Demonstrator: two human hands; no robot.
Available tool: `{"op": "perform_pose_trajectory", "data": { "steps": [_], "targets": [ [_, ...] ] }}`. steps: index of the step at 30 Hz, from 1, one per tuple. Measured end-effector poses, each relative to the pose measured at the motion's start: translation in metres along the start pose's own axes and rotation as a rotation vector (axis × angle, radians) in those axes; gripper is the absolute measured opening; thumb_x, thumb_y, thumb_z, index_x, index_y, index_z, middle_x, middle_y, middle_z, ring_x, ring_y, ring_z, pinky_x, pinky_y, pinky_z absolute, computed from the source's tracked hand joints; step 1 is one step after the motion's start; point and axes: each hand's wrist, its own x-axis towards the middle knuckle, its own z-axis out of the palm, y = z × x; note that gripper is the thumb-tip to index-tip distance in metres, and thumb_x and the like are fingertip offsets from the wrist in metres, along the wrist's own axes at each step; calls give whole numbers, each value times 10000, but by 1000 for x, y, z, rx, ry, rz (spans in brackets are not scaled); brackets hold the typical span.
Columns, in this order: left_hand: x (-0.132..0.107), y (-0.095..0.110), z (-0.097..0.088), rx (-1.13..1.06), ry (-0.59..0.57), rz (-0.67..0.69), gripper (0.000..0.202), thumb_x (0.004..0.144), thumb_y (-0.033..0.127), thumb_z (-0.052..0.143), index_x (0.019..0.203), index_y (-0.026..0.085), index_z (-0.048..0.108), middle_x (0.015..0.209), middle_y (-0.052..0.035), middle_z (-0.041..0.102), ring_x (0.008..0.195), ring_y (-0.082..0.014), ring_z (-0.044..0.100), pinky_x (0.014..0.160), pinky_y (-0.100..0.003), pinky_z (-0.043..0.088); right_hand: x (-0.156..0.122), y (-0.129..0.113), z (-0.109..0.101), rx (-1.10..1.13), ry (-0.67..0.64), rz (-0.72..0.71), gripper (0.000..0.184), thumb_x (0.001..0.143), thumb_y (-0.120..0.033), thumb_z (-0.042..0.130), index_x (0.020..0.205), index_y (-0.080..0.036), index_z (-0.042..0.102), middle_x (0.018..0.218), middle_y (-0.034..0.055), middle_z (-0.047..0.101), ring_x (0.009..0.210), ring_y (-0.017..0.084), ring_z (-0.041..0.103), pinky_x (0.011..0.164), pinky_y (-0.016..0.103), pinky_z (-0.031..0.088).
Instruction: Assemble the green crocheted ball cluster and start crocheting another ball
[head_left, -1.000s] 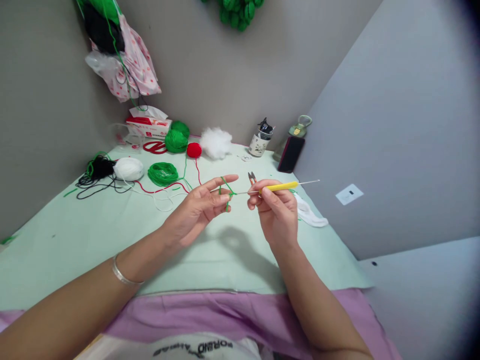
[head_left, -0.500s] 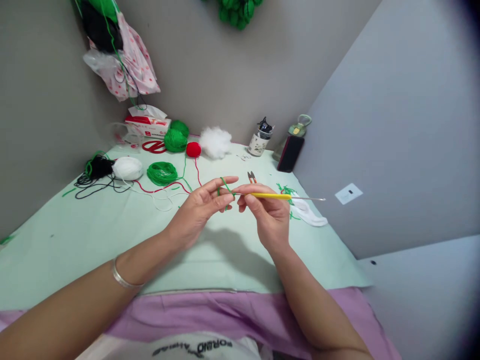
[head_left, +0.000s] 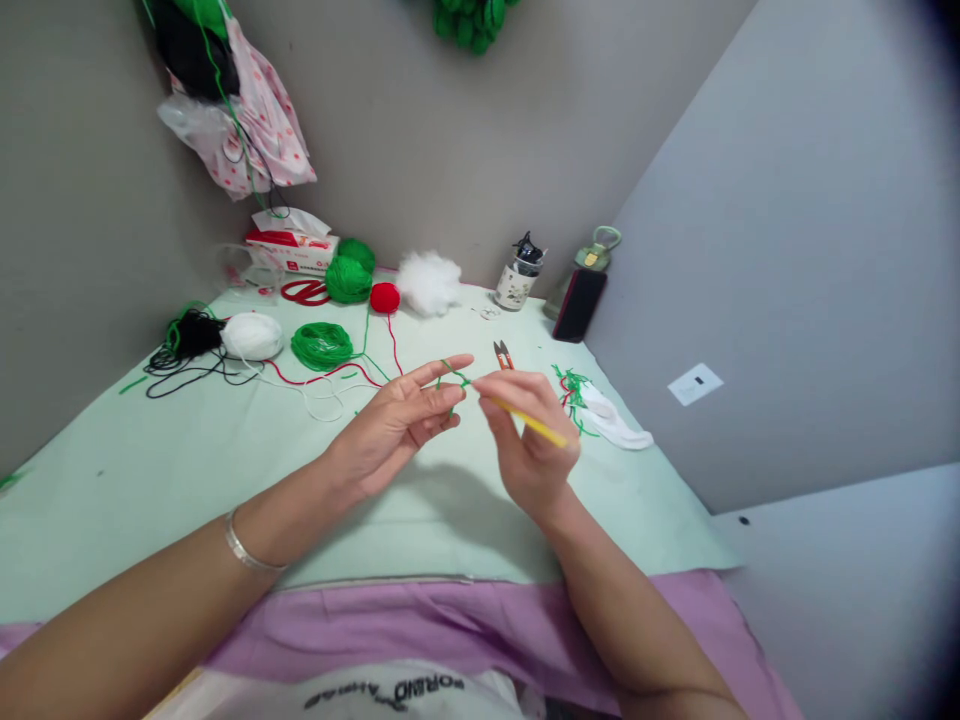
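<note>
My left hand (head_left: 401, 418) pinches green yarn (head_left: 454, 372) between thumb and fingers, and a strand loops over its raised index finger. My right hand (head_left: 531, 440) is closed around a crochet hook with a yellow handle (head_left: 536, 425), held like a pen. The hook's tip meets the green yarn just beside the left fingertips; its exact place in the loop is too small to make out. Behind the hands, the yarn runs back toward a green yarn skein (head_left: 322, 346). Small orange-handled thread snips (head_left: 503, 354) lie just beyond my right hand.
Farther back are a white yarn ball (head_left: 253, 336), black yarn (head_left: 196, 335), green balls (head_left: 349, 278), a red ball (head_left: 385, 298), red scissors (head_left: 305, 292), white stuffing (head_left: 429, 284) and a tissue box (head_left: 292, 250). At right are a jar (head_left: 517, 283), phone (head_left: 580, 306) and yarn scraps (head_left: 571, 388).
My right hand has turned the crochet hook, so its handle end swings down toward me instead of pointing right. My left hand keeps hold of the green yarn, nearly still.
</note>
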Motion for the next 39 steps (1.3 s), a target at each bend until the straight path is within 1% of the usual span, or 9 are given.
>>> {"op": "perform_pose_trajectory", "data": {
  "steps": [5, 9, 13, 17, 23, 30, 33, 35, 39],
  "targets": [
    [0, 3, -1, 38, 2, 53, 435, 794, 164, 792, 1220, 219, 721, 809, 33, 593, 735, -73, 531, 754, -200, 464, 9, 1, -3, 420, 66, 353, 115, 943, -264, 634, 943, -234, 744, 869, 31, 673, 666, 142, 624, 649, 334, 548],
    [-1, -2, 1, 149, 21, 90, 502, 766, 191, 819, 1251, 246, 701, 805, 32, 610, 739, -90, 518, 703, -208, 417, 9, -1, 0, 479, -57, 385, 120, 934, -246, 651, 978, -257, 763, 952, 35, 707, 764, 147, 640, 685, 317, 551],
    [0, -3, 0, 186, 18, 96, 471, 777, 228, 816, 1236, 253, 712, 831, 27, 608, 704, -84, 480, 639, -216, 372, 8, 4, -1, 561, -41, 439, 120, 939, -253, 651, 977, -260, 765, 953, 30, 724, 754, 139, 645, 680, 305, 558],
    [-1, -1, -3, 183, 5, 80, 423, 799, 231, 793, 1215, 259, 725, 873, 19, 595, 757, -91, 500, 717, -224, 414, 8, 8, -3, 653, -35, 517, 112, 942, -295, 649, 951, -239, 745, 923, 26, 708, 718, 134, 643, 678, 309, 566],
    [-2, 3, -2, 171, 2, 87, 360, 855, 222, 719, 1214, 249, 721, 845, 27, 539, 809, -96, 517, 819, -238, 453, 8, 2, -5, 495, -69, 392, 133, 979, -245, 579, 969, -236, 711, 930, 27, 698, 719, 134, 652, 695, 317, 564],
    [-2, 0, 0, 233, 62, 129, 495, 788, 216, 787, 1271, 239, 682, 806, 30, 598, 753, -106, 524, 757, -236, 437, -1, 3, -2, -45, -131, -102, 286, 950, -85, 540, 1142, -253, 671, 990, 69, 700, 916, 195, 674, 784, 350, 569],
    [-2, -3, 1, 155, 37, 57, 494, 792, 248, 794, 1272, 217, 679, 801, 19, 625, 731, -106, 537, 756, -244, 448, -6, 3, 1, -260, -125, -255, 343, 921, -59, 577, 1166, -271, 687, 1009, 79, 700, 910, 196, 670, 749, 328, 566],
    [-2, -2, 0, 97, 13, -18, 446, 805, 254, 787, 1239, 196, 701, 768, 23, 609, 662, -85, 506, 776, -250, 466, -5, 1, 1, -211, -96, -204, 330, 925, -71, 583, 1154, -280, 696, 1001, 71, 699, 911, 193, 674, 761, 333, 570],
    [0, 1, 0, 61, 25, -6, 389, 809, 220, 790, 1193, 193, 731, 682, 63, 518, 537, -42, 364, 766, -231, 476, 3, -2, -2, 162, 27, 143, 195, 962, -141, 569, 1030, -257, 711, 917, 37, 686, 768, 160, 663, 736, 347, 575]
  ]
}}
